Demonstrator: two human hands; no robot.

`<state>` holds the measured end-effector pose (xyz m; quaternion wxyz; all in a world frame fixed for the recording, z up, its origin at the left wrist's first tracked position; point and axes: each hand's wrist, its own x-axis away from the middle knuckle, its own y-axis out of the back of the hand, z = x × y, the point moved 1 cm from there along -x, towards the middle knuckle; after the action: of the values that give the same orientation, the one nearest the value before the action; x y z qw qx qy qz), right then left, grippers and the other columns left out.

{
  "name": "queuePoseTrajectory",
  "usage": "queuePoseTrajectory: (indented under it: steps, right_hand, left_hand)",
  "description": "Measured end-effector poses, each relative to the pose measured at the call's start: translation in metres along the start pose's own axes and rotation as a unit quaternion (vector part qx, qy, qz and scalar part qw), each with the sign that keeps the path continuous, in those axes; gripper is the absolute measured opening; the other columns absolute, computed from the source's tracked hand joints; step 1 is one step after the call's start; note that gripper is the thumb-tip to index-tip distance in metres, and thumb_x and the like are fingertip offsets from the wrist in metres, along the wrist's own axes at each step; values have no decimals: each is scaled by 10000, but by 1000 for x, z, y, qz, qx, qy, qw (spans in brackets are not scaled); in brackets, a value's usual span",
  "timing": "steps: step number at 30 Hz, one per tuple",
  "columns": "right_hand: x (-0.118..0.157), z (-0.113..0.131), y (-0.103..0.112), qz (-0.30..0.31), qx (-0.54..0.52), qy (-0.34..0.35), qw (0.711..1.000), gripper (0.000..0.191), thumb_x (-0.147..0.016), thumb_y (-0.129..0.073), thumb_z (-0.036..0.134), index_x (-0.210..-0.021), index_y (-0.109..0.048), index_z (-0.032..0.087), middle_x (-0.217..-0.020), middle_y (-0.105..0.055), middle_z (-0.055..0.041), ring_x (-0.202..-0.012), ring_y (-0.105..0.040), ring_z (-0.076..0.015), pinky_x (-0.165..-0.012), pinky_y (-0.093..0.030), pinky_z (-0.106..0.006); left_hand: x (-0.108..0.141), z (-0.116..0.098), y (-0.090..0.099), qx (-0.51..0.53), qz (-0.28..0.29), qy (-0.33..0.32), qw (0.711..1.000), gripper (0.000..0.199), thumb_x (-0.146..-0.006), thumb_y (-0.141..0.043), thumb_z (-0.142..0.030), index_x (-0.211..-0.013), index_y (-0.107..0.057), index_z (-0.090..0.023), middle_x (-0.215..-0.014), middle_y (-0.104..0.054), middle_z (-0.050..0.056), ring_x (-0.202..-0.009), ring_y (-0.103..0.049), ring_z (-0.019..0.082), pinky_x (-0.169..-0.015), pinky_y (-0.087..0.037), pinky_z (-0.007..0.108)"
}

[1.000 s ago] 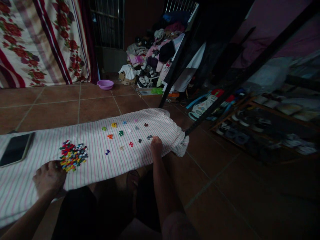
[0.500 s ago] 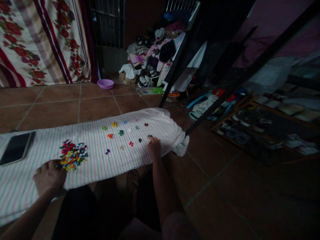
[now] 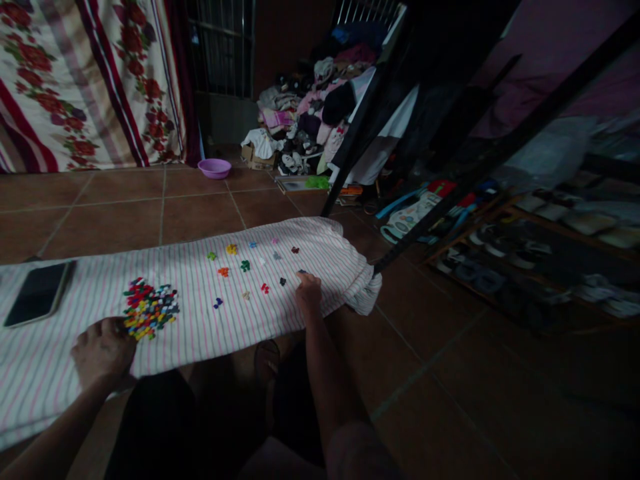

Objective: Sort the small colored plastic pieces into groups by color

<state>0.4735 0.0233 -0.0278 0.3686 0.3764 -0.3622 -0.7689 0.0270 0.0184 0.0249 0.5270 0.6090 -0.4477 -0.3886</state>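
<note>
My left hand (image 3: 103,350) rests on the striped cloth (image 3: 200,333), fingers loosely bent and apart. Its fingertips touch the near left edge of a pile of small coloured plastic pieces (image 3: 149,308). Toward the other end of the cloth, my right hand (image 3: 309,292) is closed, its fingertips down at a tiny dark piece (image 3: 301,271). What lies between those fingers is too small to make out. Little groups sorted by colour lie between the hands, among them orange (image 3: 223,272), dark green (image 3: 245,265), red (image 3: 265,288), black (image 3: 283,281) and brown pieces (image 3: 295,250).
A phone (image 3: 40,293) lies at the cloth's left end. Dark slanted poles (image 3: 360,133) rise by its right end. Beyond are a purple basin (image 3: 215,169) on the tiled floor, a heap of clothes (image 3: 320,100) and a shoe rack (image 3: 520,247).
The view has shifted slightly. My right fingertips have moved a little over the tiny dark piece, covering more of it. My left hand stays by the pile.
</note>
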Motion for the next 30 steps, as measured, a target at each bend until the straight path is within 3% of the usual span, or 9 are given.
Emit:
queuePoseTrajectory:
  steps: [5, 11, 19, 30]
  right_hand:
    - [-3, -2, 2, -21, -28, -11, 999, 444, -753, -400, 38, -1051, -705, 159, -1074, -678, -79, -1006, -538, -203, -889, -390, -293]
    - [-1, -16, 10, -84, 0, -90, 992, 389, -722, -414, 74, -967, -713, 115, -982, -686, -118, -922, -567, -221, -876, -395, -337]
    - [-2, -15, 4, -69, 25, -31, 997, 468, -692, -411, 71, -1056, -705, 95, -1043, -687, -130, -990, -570, -224, -943, -361, -348]
    - [-2, -9, 5, -95, -24, -41, 994, 420, -711, -378, 52, -981, -691, 123, -963, -695, -99, -927, -589, -205, -888, -410, -323]
  left_hand:
    - [2, 0, -2, -37, -37, -6, 999, 461, -876, -249, -344, -1186, -514, -129, -1168, -540, 180, -1112, -490, 343, -888, -373, 433]
    - [4, -2, 1, -46, -35, -17, 998, 482, -874, -249, -346, -1191, -527, -111, -1162, -543, 200, -1097, -493, 357, -875, -371, 436]
    - [2, -2, 1, -34, -25, -7, 999, 465, -878, -252, -339, -1177, -531, -117, -1179, -539, 201, -1108, -487, 354, -882, -365, 440]
    - [1, 2, -2, -26, -42, -25, 998, 399, -889, -305, -289, -1150, -532, -89, -1134, -552, 205, -1073, -493, 339, -850, -356, 427]
